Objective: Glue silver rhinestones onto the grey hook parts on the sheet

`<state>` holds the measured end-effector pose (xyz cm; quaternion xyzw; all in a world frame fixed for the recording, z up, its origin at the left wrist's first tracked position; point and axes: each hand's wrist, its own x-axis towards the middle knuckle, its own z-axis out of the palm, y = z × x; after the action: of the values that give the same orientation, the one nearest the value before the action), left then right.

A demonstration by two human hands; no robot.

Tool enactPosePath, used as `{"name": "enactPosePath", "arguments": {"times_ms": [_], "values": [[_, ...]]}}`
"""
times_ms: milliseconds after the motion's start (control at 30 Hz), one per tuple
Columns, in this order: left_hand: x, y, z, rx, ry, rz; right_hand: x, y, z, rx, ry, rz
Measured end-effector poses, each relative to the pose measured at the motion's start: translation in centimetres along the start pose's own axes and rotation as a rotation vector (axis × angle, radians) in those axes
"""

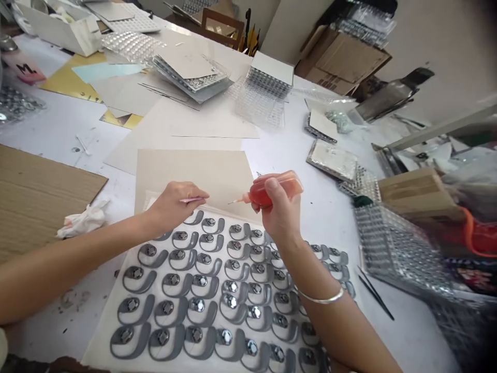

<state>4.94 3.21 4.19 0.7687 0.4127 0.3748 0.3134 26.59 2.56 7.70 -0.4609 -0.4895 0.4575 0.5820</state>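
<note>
My right hand (280, 210) is closed around a red squeeze bottle (261, 192) with a thin needle tip pointing left. Facing it, my left hand (173, 204) pinches a thin pink piece (191, 199) whose exact kind I cannot make out. Below both hands lies a pale board (116, 311) bearing rows of grey curved pieces (142, 342), each with a shiny round faceted piece (133, 304) set near its inner curve. The needle tip is apart from the left hand and above a beige sheet (174, 168). My right forearm hides part of the rows.
Black tweezers (376, 295) lie right of the board. Crumpled tissue (83, 220) and brown cardboard (42, 194) are at left. Stacked cards and trays (190, 70) stand farther back, with clear bubble-textured sheets (399, 243) at right. A cotton swab (83, 145) lies back left.
</note>
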Motion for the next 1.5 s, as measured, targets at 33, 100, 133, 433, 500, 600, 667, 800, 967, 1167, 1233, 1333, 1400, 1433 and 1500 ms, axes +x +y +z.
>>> {"name": "enactPosePath", "arguments": {"times_ms": [33,100,133,433,500,600,667,800,967,1167,1233,1333,1400,1433,1500], "values": [[-0.4,0.2,-0.1,0.029,-0.007,0.11,0.1,0.3,0.1,-0.003,0.004,0.005],[-1.3,0.7,-0.3,0.113,-0.03,0.347,0.3,0.8,0.3,-0.005,0.026,0.007],[-1.8,1.1,-0.3,0.167,-0.021,0.453,0.4,1.0,0.4,-0.004,0.041,0.011],[-5.1,1.8,1.2,0.5,-0.01,0.717,-0.7,2.6,2.5,-0.084,0.03,-0.08],[-5.1,1.6,1.4,0.521,-0.003,0.715,-1.0,2.9,2.7,-0.105,0.022,-0.133],[-5.1,1.3,1.6,0.551,-0.002,0.713,-1.4,3.3,2.6,-0.126,0.01,-0.171],[-5.3,1.2,1.6,0.568,-0.033,0.721,-1.6,3.5,2.6,-0.176,0.007,-0.198],[-5.5,1.3,1.7,0.608,-0.061,0.729,-1.9,3.7,2.6,-0.264,-0.014,-0.255],[-5.3,1.6,1.7,0.65,-0.051,0.754,-2.1,3.9,2.8,-0.233,-0.087,-0.242],[-5.4,1.6,1.9,0.724,-0.037,0.798,-2.2,4.0,2.9,-0.279,-0.115,-0.25],[-5.4,1.6,2.0,0.735,-0.044,0.807,-2.1,4.0,2.9,-0.288,-0.122,-0.276],[-5.5,1.6,2.0,0.742,-0.058,0.82,-2.1,4.1,3.1,-0.284,-0.131,-0.311],[-5.6,1.6,2.0,0.739,-0.061,0.823,-2.0,4.1,3.1,-0.29,-0.133,-0.316],[-5.6,1.6,2.0,0.737,-0.061,0.823,-2.0,4.0,3.2,-0.295,-0.131,-0.315],[-5.6,1.6,2.0,0.731,-0.063,0.822,-2.0,4.0,3.2,-0.306,-0.129,-0.316]]}}
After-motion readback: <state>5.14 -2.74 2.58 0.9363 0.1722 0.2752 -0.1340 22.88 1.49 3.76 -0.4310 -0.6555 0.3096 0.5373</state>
